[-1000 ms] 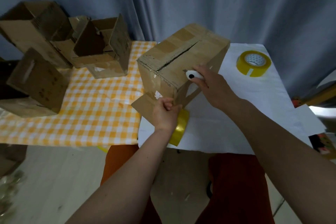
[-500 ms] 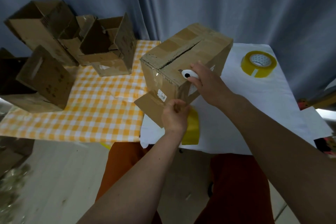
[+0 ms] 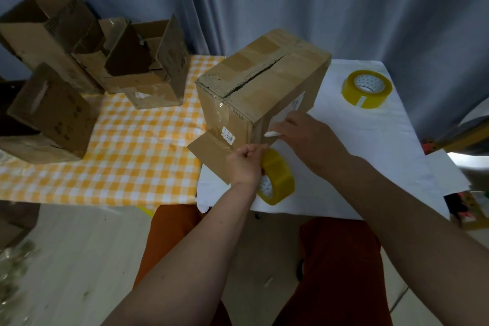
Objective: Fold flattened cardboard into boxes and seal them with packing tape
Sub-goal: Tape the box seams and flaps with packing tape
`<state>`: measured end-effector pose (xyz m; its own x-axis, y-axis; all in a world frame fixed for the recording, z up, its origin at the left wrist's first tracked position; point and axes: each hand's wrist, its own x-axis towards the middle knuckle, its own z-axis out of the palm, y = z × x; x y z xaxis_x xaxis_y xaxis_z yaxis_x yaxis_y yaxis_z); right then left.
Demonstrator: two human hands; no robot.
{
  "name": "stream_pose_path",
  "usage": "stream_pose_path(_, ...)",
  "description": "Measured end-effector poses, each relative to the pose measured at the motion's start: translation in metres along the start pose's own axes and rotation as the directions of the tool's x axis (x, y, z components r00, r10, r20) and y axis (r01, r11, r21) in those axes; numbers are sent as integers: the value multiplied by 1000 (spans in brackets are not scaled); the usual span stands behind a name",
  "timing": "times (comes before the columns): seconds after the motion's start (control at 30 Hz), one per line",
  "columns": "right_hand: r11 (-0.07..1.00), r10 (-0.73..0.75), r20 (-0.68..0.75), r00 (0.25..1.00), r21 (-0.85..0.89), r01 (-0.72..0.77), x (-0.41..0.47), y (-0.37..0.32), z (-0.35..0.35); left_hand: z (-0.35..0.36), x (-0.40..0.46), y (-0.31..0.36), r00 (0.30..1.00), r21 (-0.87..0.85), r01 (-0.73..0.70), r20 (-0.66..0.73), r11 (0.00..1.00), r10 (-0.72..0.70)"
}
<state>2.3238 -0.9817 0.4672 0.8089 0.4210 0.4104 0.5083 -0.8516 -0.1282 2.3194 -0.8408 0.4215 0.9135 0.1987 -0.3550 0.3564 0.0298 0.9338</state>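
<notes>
A brown cardboard box [image 3: 262,82] stands on the table, its top seam gaping and one bottom flap [image 3: 211,156] sticking out toward me. My left hand [image 3: 244,163] grips a yellow tape roll [image 3: 277,177] at the box's near corner, pinching the tape end. My right hand [image 3: 304,137] holds a small white cutter [image 3: 272,134] against the box's right side, close to a white label [image 3: 291,108].
A second yellow tape roll [image 3: 366,88] lies on the white sheet [image 3: 370,140] at the back right. Several open cardboard boxes [image 3: 143,66] crowd the yellow checked cloth [image 3: 127,156] on the left. Grey curtains hang behind. My orange-clad legs are below the table edge.
My right hand slid down the box's right side with the cutter, from the upper edge toward the lower corner. The tape roll in my left hand turned and dropped slightly.
</notes>
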Motion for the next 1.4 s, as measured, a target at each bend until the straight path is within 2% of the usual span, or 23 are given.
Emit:
stream_pose_path(0.33,997,-75,-31,997,-34,74,9,-1,16,-7,1,6,998,9,35,46,999,-35)
stream_pose_path(0.43,997,65,-89,994,-40,-69,2,23,18,-11,4,6,997,-16,67,39,998,-66)
stream_pose_path(0.5,982,188,-96,977,27,-186,-6,35,16,-17,6,6,995,-26,84,50,996,-82)
stream_pose_path(0.6,931,342,20,940,126,-341,-20,46,28,-21,7,5,993,-14,77,89,997,-76)
stream_pose_path(0.63,898,397,110,911,160,-410,-23,47,36,-20,7,5,992,-8,67,112,998,-66)
stream_pose_path(0.7,773,528,260,808,246,-584,-33,49,54,-20,4,6,985,2,44,170,999,-44)
stream_pose_path(0.77,583,667,336,664,319,-747,-47,47,68,-22,0,7,976,4,15,218,1000,-15)
stream_pose_path(0.83,438,750,367,551,350,-828,-60,48,80,-24,-2,7,971,9,-11,238,1000,9)
stream_pose_path(0.9,386,769,404,495,323,-864,-68,48,86,-26,-5,6,968,27,-34,251,999,26)
stream_pose_path(0.97,391,767,430,476,274,-878,-68,51,86,-28,-8,4,963,49,-58,264,997,43)
stream_pose_path(1.03,490,756,368,542,232,-841,-61,48,78,-30,-10,2,958,73,-85,279,994,61)
stream_pose_path(1.1,591,703,202,682,366,-719,-48,36,58,-30,-14,2,951,89,-99,302,991,68)
stream_pose_path(1.17,672,597,-18,802,558,-487,-36,12,28,-30,-20,4,943,73,-98,327,993,69)
stream_pose_path(1.2,723,511,-98,854,586,-365,-34,-2,16,-31,-24,6,938,67,-103,339,992,74)
stream_pose_path(1.27,793,341,-91,936,562,-235,-35,-23,3,-33,-30,7,927,80,-134,363,988,97)
stream_pose_path(1.33,815,272,44,961,520,-254,-41,-31,1,-36,-35,7,912,98,-181,389,979,130)
stream_pose_path(1.4,806,271,117,955,515,-292,-47,-32,-1,-39,-43,8,902,97,-201,407,975,146)
